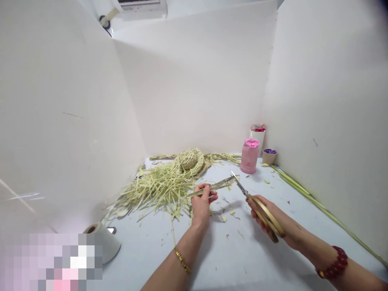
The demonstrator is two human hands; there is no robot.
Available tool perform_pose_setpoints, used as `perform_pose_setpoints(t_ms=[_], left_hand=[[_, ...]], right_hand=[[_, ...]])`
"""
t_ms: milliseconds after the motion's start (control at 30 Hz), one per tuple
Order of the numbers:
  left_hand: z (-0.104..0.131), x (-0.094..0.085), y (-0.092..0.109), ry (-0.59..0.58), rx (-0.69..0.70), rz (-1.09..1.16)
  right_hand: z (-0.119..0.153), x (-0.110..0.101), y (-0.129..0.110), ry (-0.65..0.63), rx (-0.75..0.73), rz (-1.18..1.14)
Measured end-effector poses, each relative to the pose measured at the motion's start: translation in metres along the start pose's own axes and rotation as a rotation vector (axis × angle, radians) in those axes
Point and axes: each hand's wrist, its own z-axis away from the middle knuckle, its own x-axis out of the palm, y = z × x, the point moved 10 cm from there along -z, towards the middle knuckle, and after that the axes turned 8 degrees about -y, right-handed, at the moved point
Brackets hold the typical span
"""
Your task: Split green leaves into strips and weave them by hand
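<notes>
My left hand (203, 202) pinches a flat strip of dried straw (222, 184) between thumb and fingers, its frayed end pointing right. My right hand (266, 214) is wrapped round a pair of scissors (263, 216) with gold handles. The blades point up and to the left, near the strip's frayed end; whether they touch it I cannot tell. Just left of my left hand lies a loose heap of pale green straw (157, 186). Behind it sits a coiled straw braid (190, 159). Small straw scraps (224, 218) are scattered on the table below the strip.
A pink bottle (249, 157) stands at the back right, before a white cup (258, 135) with red items. Beside them is a small tan cup (269, 156) with purple contents. Long green stalks (318, 204) lie along the right wall. A white roll (104, 242) stands front left.
</notes>
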Motion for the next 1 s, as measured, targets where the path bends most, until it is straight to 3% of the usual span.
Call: perform_pose_setpoints(t_ms=[367,533,633,767,867,1000], left_hand=[[-0.005,-0.01,-0.004,0.064,-0.008,0.005],[-0.011,-0.019,0.001,0.095,0.017,0.012],[-0.013,-0.025,0.004,0.129,0.017,0.031],[-0.014,-0.026,-0.004,0.134,-0.034,0.045],[-0.012,-0.022,-0.012,0.103,-0.071,0.044],[-0.009,-0.012,-0.02,0.024,-0.124,0.019]], right_hand=[[0.001,-0.005,0.02,0.028,0.053,-0.064],[0.008,-0.014,0.025,0.055,0.087,0.027],[0.012,-0.045,0.02,0.173,0.05,0.335],[0.024,-0.111,0.023,0.475,0.054,0.843],[0.027,-0.148,0.048,0.502,0.096,0.997],[0.03,-0.174,0.066,0.499,-0.013,1.036]])
